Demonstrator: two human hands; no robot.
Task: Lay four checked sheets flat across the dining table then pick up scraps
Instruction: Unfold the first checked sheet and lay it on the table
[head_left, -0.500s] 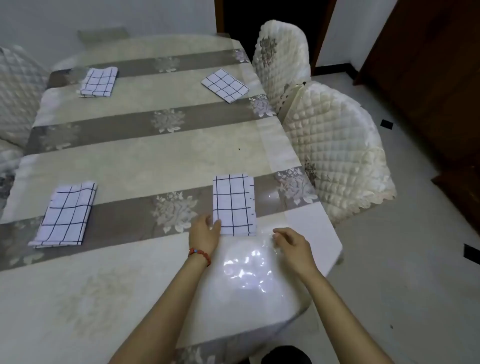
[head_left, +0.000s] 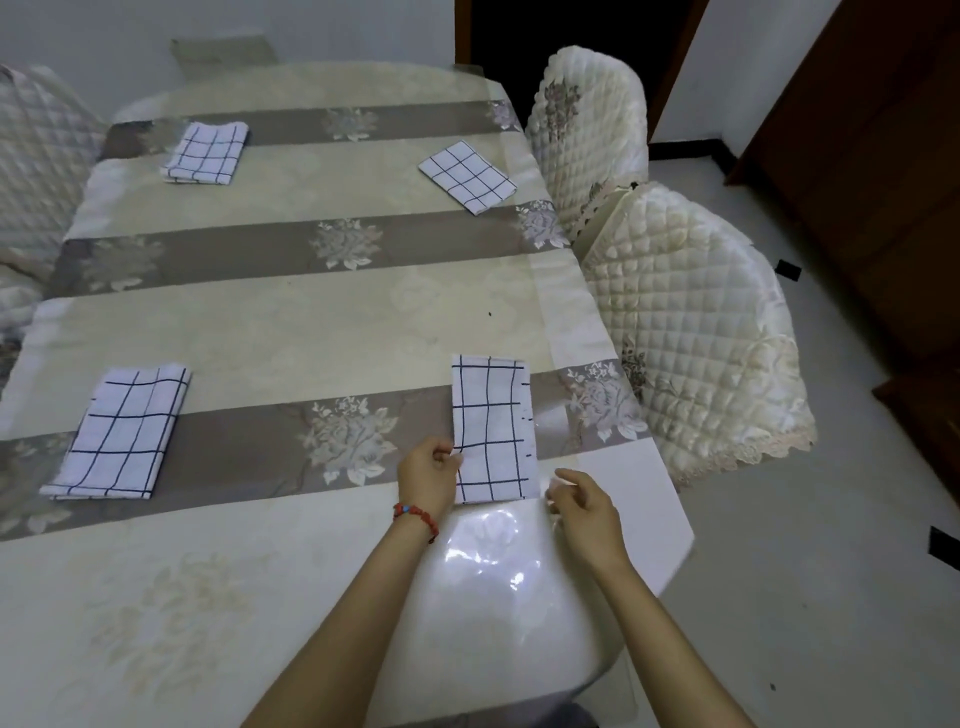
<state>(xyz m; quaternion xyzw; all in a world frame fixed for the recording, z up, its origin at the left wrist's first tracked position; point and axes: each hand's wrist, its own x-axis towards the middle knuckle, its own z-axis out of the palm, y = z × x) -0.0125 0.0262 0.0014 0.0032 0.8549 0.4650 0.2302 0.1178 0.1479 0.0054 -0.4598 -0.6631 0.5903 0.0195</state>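
Four folded white sheets with dark checks lie on the dining table (head_left: 291, 322): one far left (head_left: 203, 153), one far right (head_left: 467, 177), one near left (head_left: 122, 434), one near right (head_left: 491, 426). My left hand (head_left: 428, 475), with a red bead bracelet at the wrist, pinches the left edge of the near right sheet close to its lower corner. My right hand (head_left: 584, 512) rests just off that sheet's lower right corner with its fingers curled. Whether its fingertips hold anything is unclear. A tiny dark speck (head_left: 490, 314) lies on the cloth beyond that sheet.
A beige and brown floral cloth under a glossy clear cover spans the table. Two quilted cream chairs (head_left: 691, 332) (head_left: 587, 130) stand along the right side, another quilted chair (head_left: 36, 171) at the far left. Dark wooden doors (head_left: 883, 156) line the right wall.
My left hand's fingers have curled tighter onto the left edge of the near right sheet. My right hand stays almost where it was.
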